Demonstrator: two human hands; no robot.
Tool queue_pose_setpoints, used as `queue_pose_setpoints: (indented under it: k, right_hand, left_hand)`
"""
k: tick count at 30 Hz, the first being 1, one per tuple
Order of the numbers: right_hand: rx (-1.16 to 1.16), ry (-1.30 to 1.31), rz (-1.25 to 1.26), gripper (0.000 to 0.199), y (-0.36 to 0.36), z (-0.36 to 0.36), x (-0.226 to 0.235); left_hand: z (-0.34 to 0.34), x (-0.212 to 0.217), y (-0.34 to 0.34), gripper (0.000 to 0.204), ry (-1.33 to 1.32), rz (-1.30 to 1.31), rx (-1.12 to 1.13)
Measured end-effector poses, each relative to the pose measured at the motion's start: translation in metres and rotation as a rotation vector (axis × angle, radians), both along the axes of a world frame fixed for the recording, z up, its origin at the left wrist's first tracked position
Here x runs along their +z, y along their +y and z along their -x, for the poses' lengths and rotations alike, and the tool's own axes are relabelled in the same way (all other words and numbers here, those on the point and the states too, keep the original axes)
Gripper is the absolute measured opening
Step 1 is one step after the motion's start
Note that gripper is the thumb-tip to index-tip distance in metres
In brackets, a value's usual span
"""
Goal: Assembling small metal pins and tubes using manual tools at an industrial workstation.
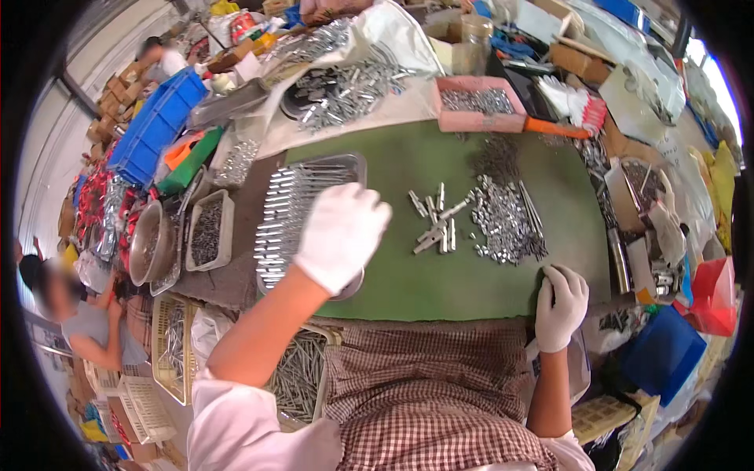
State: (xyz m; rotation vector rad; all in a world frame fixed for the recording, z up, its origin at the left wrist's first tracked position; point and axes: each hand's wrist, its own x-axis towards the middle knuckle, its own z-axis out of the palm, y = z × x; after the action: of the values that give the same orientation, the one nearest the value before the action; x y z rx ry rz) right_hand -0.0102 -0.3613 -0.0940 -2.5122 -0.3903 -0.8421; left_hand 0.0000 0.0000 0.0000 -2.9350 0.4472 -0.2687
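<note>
My left hand (343, 235), in a white glove, hovers over the right side of a metal tray (363, 166). Its fingers are curled under, so whatever they may hold is hidden. Rows of slim silver metal rods (275, 224) lie side by side in that tray. At the front edge of the green work surface rests my right hand (562, 306), also gloved, with a gap between thumb and fingers and nothing visible in it. Between the hands lie several loose metal tubes (433, 228), crossing one another, and a heap of small shiny metal parts (501, 220).
Farther back are a pink bin (481, 124) of small parts, an orange-handled tool (556, 128) and a pile of metal pieces (338, 94) on white sheeting. A tub of dark pins (208, 231) and a bowl (151, 243) stand left. Another person (94, 322) sits far left.
</note>
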Motion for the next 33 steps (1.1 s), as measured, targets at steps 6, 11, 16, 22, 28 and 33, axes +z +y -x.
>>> queue_pose_setpoints:
  k: [6,11,16,22,28,33]
  right_hand:
    - [-0.025,0.012,0.001,0.019,-0.005,-0.001,-0.008]
    - [-0.014,0.031,0.001,0.018,-0.005,-0.001,-0.014]
    - [0.006,0.026,0.033,0.019,-0.005,-0.004,-0.013]
    - [0.069,-0.096,0.071,0.015,-0.007,0.003,0.01]
    - [0.06,0.074,-0.035,0.018,-0.022,-0.003,-0.012]
    - [0.065,0.138,-0.218,0.012,-0.01,-0.023,0.033]
  left_hand:
    - [-0.068,-0.046,-0.03,0.025,0.155,-0.551,0.208]
    - [-0.077,-0.058,-0.02,0.04,0.189,-0.564,0.179]
    - [-0.057,-0.027,-0.025,0.024,0.173,-0.254,0.15]
    - [-0.017,-0.059,-0.112,0.017,-0.127,0.214,-0.034]
    - [0.039,-0.078,-0.16,0.013,-0.234,0.406,-0.437]
    - [0.046,-0.074,-0.135,0.009,-0.113,0.57,-0.406]
